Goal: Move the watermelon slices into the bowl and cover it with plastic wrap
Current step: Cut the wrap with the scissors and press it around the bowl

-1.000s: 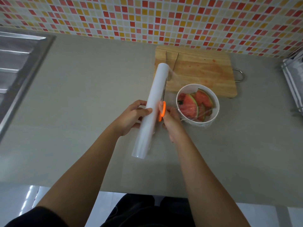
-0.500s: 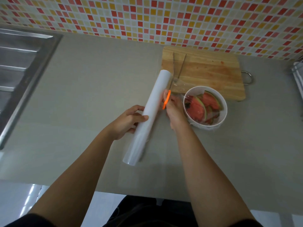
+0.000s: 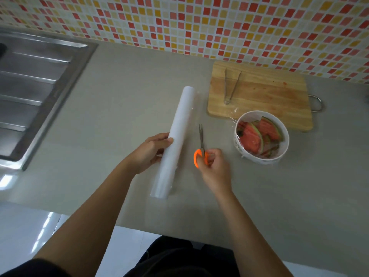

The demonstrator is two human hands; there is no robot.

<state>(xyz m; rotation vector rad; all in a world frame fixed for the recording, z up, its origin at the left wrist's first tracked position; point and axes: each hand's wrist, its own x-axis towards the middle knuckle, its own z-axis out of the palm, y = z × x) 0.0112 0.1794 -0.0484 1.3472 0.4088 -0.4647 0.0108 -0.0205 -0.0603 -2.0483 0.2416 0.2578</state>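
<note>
The watermelon slices (image 3: 257, 136), red flesh with thin green rind, lie stacked in a round white bowl (image 3: 284, 145) on the grey countertop (image 3: 123, 92), just in front of a wooden cutting board (image 3: 267, 96). Clear plastic film (image 3: 234, 114) stretches over the bowl's rim, wrinkled at its far-left edge. No readable writing shows anywhere. The left hand (image 3: 148, 151) grips a long white roll of plastic wrap (image 3: 175, 136), angled away from the body. The right hand (image 3: 214, 166) is closed around orange-handled scissors (image 3: 200, 144), blades nearly together and pointing away. Metal tongs (image 3: 229, 86) rest on the board. A steel sink (image 3: 34, 84) sits far left, below a mosaic wall (image 3: 199, 23) of red, orange and yellow tiles.
</note>
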